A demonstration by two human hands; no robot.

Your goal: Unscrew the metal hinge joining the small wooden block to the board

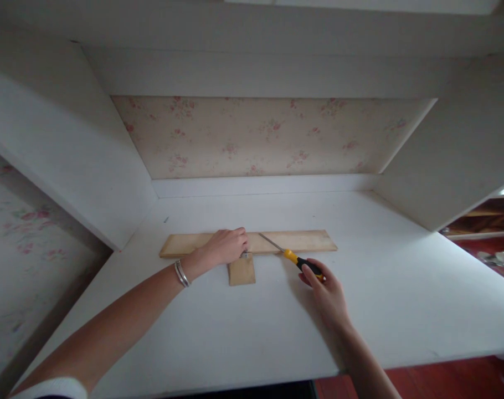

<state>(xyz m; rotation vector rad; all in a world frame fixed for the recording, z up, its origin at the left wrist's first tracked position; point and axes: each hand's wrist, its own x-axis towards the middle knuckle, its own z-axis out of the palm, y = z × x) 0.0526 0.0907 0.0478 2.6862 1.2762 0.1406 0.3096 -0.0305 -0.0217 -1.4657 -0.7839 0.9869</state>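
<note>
A long pale wooden strip [306, 241] lies crosswise on the white desk [252, 327]. A small wooden block [242, 271] sits against its near edge, with a small metal piece where the two meet. My left hand [227, 246] rests on the strip just above the block, fingers curled over that joint; silver bangles circle the wrist. My right hand [324, 288] grips the yellow-and-black handle of a screwdriver [296, 257]. Its metal shaft slants up and left over the strip toward my left hand.
The desk sits in a white alcove with side panels left and right and a floral wallpaper back [260, 138]. A shelf overhangs above. Red-brown floor and wooden shelving [484, 219] show at the right. A tiny dark speck [166, 219] lies near the back left.
</note>
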